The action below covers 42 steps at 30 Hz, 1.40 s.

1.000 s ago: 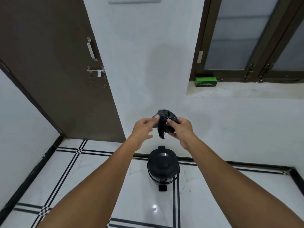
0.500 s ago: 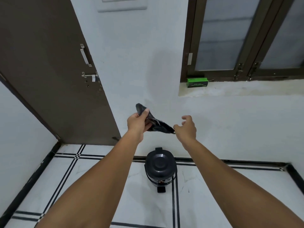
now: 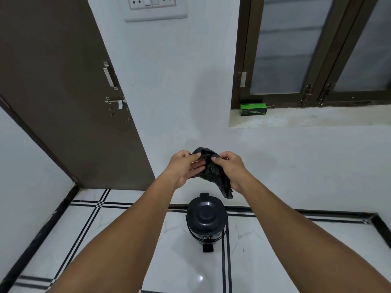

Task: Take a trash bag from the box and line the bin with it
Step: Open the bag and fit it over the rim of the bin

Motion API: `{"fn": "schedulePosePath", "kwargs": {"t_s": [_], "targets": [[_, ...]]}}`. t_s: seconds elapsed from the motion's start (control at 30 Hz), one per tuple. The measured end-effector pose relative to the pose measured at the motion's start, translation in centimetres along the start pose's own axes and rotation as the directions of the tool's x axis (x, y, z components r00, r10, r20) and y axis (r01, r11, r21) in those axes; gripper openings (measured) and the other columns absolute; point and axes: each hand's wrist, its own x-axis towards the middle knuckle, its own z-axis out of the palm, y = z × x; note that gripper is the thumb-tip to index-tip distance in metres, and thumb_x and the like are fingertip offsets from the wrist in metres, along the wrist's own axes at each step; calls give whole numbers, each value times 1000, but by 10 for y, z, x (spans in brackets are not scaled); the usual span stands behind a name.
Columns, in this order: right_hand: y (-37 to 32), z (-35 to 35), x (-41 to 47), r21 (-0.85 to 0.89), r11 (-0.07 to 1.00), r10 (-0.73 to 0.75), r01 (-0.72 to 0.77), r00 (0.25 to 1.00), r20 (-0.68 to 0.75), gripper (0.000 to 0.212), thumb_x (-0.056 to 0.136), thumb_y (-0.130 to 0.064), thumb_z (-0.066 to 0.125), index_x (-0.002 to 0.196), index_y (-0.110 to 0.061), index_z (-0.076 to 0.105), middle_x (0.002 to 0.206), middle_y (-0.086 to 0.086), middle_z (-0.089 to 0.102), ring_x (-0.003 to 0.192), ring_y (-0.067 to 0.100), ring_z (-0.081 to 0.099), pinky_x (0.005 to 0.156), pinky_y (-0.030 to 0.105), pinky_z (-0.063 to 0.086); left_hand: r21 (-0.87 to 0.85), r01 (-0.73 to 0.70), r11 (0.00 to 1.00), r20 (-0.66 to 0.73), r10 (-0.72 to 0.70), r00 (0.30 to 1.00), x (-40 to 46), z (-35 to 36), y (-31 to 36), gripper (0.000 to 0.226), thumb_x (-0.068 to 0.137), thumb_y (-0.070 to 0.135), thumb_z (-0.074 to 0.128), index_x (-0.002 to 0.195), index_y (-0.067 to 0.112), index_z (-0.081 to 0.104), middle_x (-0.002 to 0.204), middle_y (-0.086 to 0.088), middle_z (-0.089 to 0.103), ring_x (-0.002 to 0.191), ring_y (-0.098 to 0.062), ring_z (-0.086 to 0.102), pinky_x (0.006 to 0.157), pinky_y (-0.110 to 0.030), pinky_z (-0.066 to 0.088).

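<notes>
Taking the black pedal bin [image 3: 207, 223] as the landmark: it stands on the white tiled floor [image 3: 127, 240], lid closed, its pedal facing the camera, right beside a black double line in the tiles. Bare floor lies open on both sides of it and in front of it, out to the black border strip where floor meets wall. Two bare forearms reach over the bin from the near edge. Above it, the left hand [image 3: 186, 168] and right hand [image 3: 230, 169] are close together, both grasping a crumpled black trash bag [image 3: 211, 172]; thumbs and fingers pinch its upper bunch, and a loose tail hangs down under the right hand, clear of the lid. Beyond the bin rises the white wall. Up and to its left is a brown door [image 3: 63, 92]. Up and to its right, on the window sill [image 3: 317, 117], the green box [image 3: 252, 109] sits against the window frame.
</notes>
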Motion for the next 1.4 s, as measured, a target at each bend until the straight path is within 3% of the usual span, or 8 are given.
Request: {"fn": "schedulePosePath", "kwargs": {"t_s": [0.17,0.4,0.6,0.7,0.87,1.03,1.2,1.4], "targets": [[-3,-3,-1,261,953,112,-151,981,160,15,93,-16,72,95,-10,58,84,15,69,70,26,68,61,37,60,-65,18,998,-101,-24,995,4,-2,0,30,104,-6,53,86,14,41,104,-22,68,87,-33,76,77,-42,65],[14,-3,15,110,987,122,-114,989,-78,18,95,-21,70,90,-16,54,87,10,66,74,24,61,63,35,52,204,-49,978,-307,111,945,14,-5,-9,40,84,-19,35,74,19,39,82,-4,37,71,-22,38,72,-35,59],[23,2,21,82,994,77,-69,992,-104,25,89,-20,77,82,-16,53,85,13,65,76,27,61,71,42,53,225,30,974,-16,-27,1000,11,-8,-18,27,90,17,78,97,20,52,99,-7,67,95,-24,63,83,-36,58],[25,6,24,41,998,47,-40,983,-178,24,89,-21,76,82,-16,53,85,10,64,76,25,61,73,42,55,274,8,962,-1,-8,1000,15,-8,-27,33,93,-4,71,101,17,47,105,-11,65,89,-25,67,73,-33,63],[23,-9,21,-367,927,-250,80,862,-442,18,90,-4,60,83,-17,50,83,-1,58,70,20,53,63,34,47,778,-186,600,-35,336,941,23,-28,-24,44,79,-19,39,62,19,52,80,-5,61,71,-22,56,62,-24,47],[23,-21,6,-707,665,-496,242,850,-176,36,73,17,42,79,-18,47,93,-2,48,66,21,48,56,34,39,901,-68,429,-99,355,929,24,-47,-22,43,92,-10,42,94,11,79,114,-10,64,82,-26,59,73,-36,50],[27,-13,0,-851,236,-469,469,822,323,37,80,11,55,80,-23,68,123,-6,57,82,22,63,68,31,48,918,16,397,-161,336,928,19,-41,-26,27,99,11,56,125,4,52,128,-15,45,86,-31,52,79,-39,45],[30,4,12,-840,499,-234,212,967,105,19,97,-18,49,104,-16,66,102,5,69,87,25,63,73,35,52,857,-106,504,-65,309,949,20,-35,-30,50,88,12,79,122,7,44,120,-11,53,106,-31,60,86,-37,50]]}}
